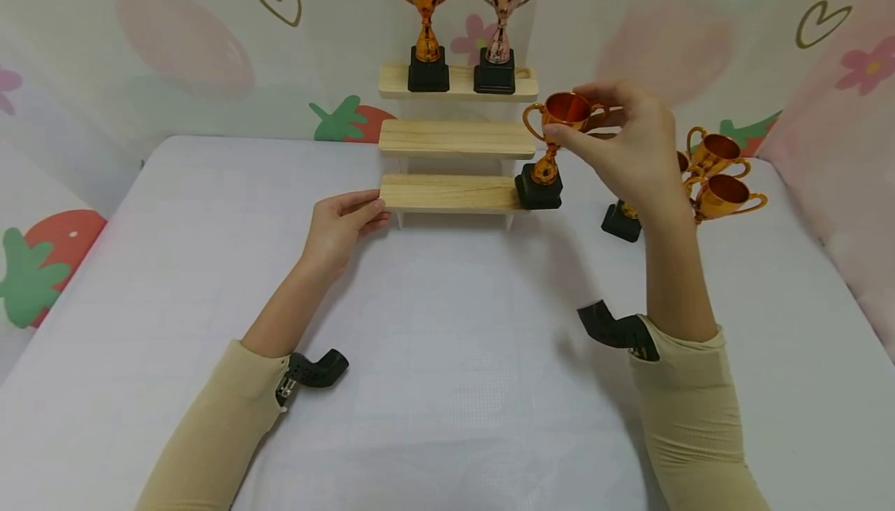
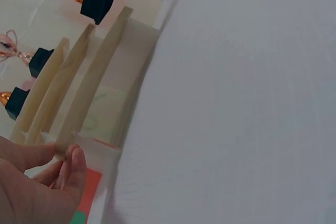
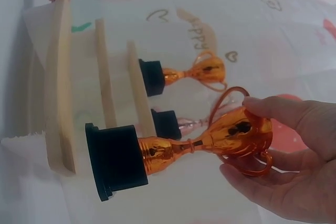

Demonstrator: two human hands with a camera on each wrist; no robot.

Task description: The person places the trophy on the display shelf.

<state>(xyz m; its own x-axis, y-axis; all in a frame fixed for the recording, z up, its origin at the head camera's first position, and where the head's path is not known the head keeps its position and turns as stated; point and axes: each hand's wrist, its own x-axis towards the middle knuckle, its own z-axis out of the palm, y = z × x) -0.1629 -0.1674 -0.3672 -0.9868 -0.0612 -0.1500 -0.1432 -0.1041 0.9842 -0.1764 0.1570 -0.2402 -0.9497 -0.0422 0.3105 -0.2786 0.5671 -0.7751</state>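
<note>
My right hand (image 1: 639, 142) holds a copper-orange trophy cup (image 1: 546, 161) by its upper bowl, thumb on one side and fingers on the other. The trophy's black base (image 3: 118, 158) hangs apart from the shelf boards in the right wrist view, just off the right end of the three-tier wooden shelf (image 1: 447, 194). At the opposite end, my left hand (image 1: 340, 227) pinches the left edge of the lowest board (image 2: 94, 77) between thumb and fingers. On the top tier stand a gold-orange trophy (image 1: 425, 6) and a rose-pink trophy (image 1: 499, 14), side by side and upright.
Several more gold-orange trophies (image 1: 727, 196) lie on the white-covered table (image 1: 447, 387) to the right, partly hidden behind my right forearm. A fabric backdrop (image 1: 210, 37) with strawberries and hearts stands close behind the shelf. Black wrist-worn devices (image 1: 320, 369) stick out from both sleeves.
</note>
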